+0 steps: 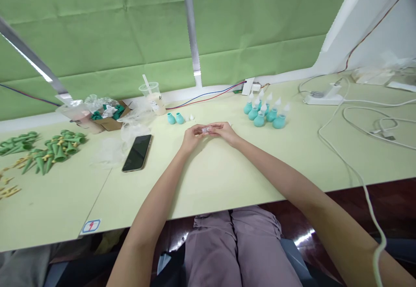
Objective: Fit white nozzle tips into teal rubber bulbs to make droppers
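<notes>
Over the middle of the table, my left hand [193, 136] and my right hand [224, 132] meet at the fingertips. Between them they hold a small clear piece [206, 130], too small to name for sure. Just beyond my left hand stand two turquoise vase-shaped pieces [175, 118] with open tops. Two small whitish tips [191, 117] lie beside these. Farther right, past my right hand, is a group of several turquoise bulbs [259, 119] with pointed translucent tips on top.
A phone [138, 153] lies to the left, near crumpled plastic bags [131, 129], a drink cup with a straw [155, 98] and a cardboard box [115, 120]. Several green cones [60, 148] fill the far left. A power strip [326, 98] and white cable [338, 155] occupy the right.
</notes>
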The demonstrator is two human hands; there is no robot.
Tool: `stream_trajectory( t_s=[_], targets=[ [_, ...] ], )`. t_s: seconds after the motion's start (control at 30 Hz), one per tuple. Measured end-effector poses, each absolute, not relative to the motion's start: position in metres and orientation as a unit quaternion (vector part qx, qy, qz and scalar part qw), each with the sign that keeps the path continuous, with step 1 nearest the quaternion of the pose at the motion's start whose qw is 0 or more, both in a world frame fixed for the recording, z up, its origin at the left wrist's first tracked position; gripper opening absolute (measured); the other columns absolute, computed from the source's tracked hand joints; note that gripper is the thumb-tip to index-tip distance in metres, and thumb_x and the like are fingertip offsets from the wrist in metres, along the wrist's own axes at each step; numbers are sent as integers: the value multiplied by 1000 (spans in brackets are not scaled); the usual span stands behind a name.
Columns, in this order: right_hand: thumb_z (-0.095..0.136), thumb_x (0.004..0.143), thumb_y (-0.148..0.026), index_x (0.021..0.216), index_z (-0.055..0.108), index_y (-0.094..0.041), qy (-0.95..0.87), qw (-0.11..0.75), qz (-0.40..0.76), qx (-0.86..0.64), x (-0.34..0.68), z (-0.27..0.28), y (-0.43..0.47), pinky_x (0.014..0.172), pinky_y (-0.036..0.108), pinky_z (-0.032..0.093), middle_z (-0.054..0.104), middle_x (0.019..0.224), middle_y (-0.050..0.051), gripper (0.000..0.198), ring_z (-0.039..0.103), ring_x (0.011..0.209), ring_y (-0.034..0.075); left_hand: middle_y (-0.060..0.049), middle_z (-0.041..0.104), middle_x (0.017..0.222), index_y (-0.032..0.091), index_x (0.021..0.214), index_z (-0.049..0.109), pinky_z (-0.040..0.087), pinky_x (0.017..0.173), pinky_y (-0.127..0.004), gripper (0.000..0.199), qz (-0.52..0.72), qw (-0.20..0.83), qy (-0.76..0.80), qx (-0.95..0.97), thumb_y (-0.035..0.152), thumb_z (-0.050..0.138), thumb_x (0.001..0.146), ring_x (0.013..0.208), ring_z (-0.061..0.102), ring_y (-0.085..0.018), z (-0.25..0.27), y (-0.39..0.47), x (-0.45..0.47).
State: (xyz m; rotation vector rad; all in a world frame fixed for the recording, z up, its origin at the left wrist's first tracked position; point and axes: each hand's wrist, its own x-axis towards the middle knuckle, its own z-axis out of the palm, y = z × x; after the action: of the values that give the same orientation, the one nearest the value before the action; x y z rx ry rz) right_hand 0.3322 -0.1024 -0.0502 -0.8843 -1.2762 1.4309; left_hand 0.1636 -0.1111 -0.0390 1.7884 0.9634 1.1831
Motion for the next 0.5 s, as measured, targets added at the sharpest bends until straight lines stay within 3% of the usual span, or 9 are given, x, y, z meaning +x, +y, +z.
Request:
stream_trajectory(
  t_s=[0.2,0.33,0.5],
  targets=[
    [82,51,-38,79,71,-15,-504,536,564,-375,326,-37,-109,77,29,55,71,77,4,38,66,71,15,-4,68,84,15,95,66,48,68,-24,25,465,230,393,759,32,61,77,67,59,-12,-34,-118,166],
    [82,50,-38,77,71,-14,-501,543,565,-368,325,-32,-111,78,30,55,71,75,4,38,66,70,14,-2,68,80,16,98,65,46,63,-23,26,468,197,390,768,33,59,79,58,57,-10,-31,-122,167],
    [80,55,-39,82,71,-15,-502,519,589,-364,327,-38,-109,81,28,54,71,82,4,37,67,76,14,-3,69,82,16,96,66,47,65,-24,27,463,177,404,769,35,59,79,62,57,-11,-34,-121,166]
  ],
)
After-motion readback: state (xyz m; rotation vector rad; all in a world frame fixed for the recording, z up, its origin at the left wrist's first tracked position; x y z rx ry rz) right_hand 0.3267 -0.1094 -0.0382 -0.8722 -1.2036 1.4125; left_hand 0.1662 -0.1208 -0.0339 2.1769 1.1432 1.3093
